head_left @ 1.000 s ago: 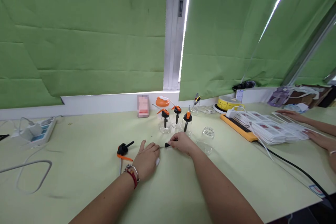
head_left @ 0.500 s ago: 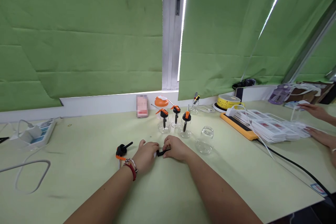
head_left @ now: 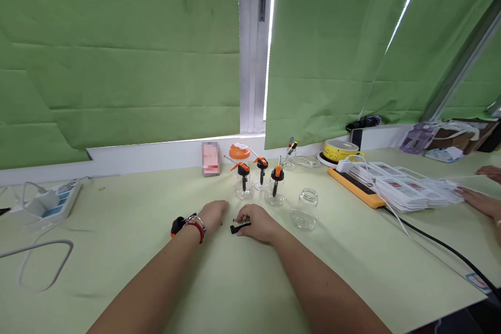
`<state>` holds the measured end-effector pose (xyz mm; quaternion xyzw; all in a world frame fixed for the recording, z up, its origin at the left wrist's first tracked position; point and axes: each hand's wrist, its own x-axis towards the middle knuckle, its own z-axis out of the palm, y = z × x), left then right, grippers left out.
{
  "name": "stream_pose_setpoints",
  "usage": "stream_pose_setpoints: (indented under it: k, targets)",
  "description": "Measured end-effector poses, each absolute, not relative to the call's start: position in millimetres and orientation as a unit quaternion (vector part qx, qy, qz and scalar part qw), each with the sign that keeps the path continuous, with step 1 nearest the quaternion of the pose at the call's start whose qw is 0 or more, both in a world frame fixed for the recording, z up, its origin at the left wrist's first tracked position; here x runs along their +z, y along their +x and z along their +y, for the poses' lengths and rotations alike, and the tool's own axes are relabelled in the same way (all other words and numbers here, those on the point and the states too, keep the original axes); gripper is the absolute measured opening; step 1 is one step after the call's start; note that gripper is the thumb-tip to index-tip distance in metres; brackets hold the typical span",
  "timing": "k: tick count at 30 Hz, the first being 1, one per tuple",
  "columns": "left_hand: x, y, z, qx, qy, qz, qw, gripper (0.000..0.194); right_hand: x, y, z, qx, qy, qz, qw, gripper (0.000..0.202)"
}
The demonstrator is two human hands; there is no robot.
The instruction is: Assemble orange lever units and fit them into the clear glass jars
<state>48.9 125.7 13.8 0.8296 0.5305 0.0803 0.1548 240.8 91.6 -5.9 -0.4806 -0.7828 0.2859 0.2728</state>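
Observation:
My right hand [head_left: 256,223] is closed around a small black plastic part [head_left: 239,228], with a little metal spring [head_left: 235,220] at its fingertips. To its left, my left hand [head_left: 213,215] reaches forward to the tabletop, apart from the black part. Its fingers are together and pointed down; whatever they pinch is too small or hidden to name. Behind the left wrist lies a black and orange dispenser top [head_left: 178,225], partly covered by the bracelets. An open glass jar [head_left: 304,216] stands beyond my right hand.
Several glass bottles with black and orange tops [head_left: 243,169] stand ahead, near an orange lid [head_left: 239,151]. A phone [head_left: 211,159] leans on the wall. An orange power strip [head_left: 356,188] and stacked plastic sheets [head_left: 403,188] lie right, beside another person's hands [head_left: 479,201]. A white power strip [head_left: 58,203] is left.
My left hand has left the black part and moved forward and left, over where a tiny object lay. My right hand keeps hold of the black part. The other person's far hand has moved right.

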Motion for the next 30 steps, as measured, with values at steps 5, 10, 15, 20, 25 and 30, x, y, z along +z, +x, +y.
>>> stream_pose_setpoints:
  k: [5, 10, 15, 20, 25, 30]
  targets:
    - [13, 41, 115, 0.06, 0.827, 0.533, 0.168, 0.047, -7, 238, 91, 0.275, -0.502, -0.776, 0.266, 0.024]
    - [8, 23, 95, 0.054, 0.81, 0.552, 0.19, 0.076, -8, 235, 91, 0.266, -0.522, -0.766, 0.266, 0.024]
    - [-3, 12, 81, 0.072, 0.805, 0.546, 0.219, 0.079, -9, 232, 92, 0.259, -0.533, -0.759, 0.27, 0.023]
    - [-10, 8, 78, 0.1, 0.805, 0.539, 0.227, 0.076, -10, 231, 91, 0.253, -0.538, -0.756, 0.275, 0.022]
    - [-8, 11, 74, 0.114, 0.803, 0.543, 0.218, 0.072, -10, 231, 91, 0.257, -0.537, -0.753, 0.281, 0.021]
    - [12, 12, 69, 0.141, 0.787, 0.57, 0.191, 0.06, -9, 233, 91, 0.269, -0.541, -0.745, 0.284, 0.028]
